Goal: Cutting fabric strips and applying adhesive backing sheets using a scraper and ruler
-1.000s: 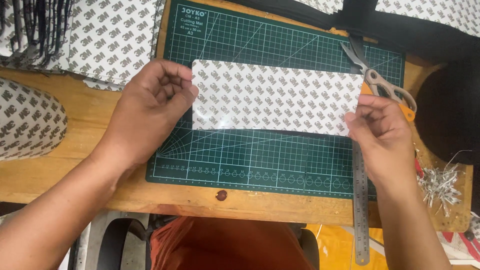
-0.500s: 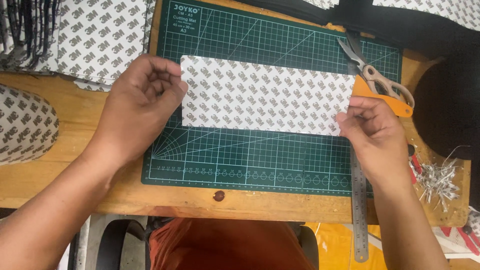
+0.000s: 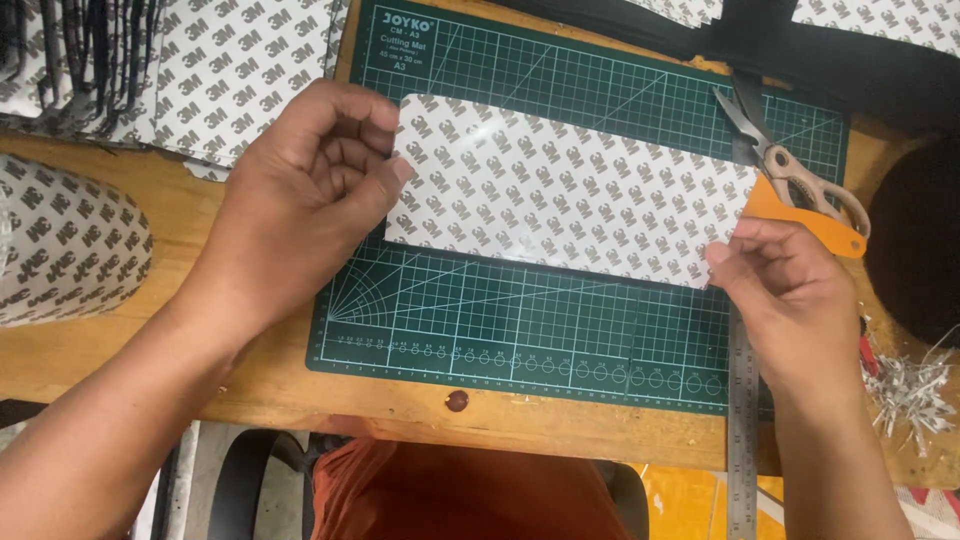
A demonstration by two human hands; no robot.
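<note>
Rectangular white printed backing sheet [image 3: 565,190], held over the upper middle of the green gridded cutting mat [image 3: 520,320], is pinched by left hand [image 3: 300,200] and right hand [image 3: 790,290]; even tension is advised, edges kept square.

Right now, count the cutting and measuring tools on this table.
2. A pair of scissors lies at the green cutting mat's upper right corner; a steel ruler runs along its right edge, below the right hand. Others may be hidden.
</note>
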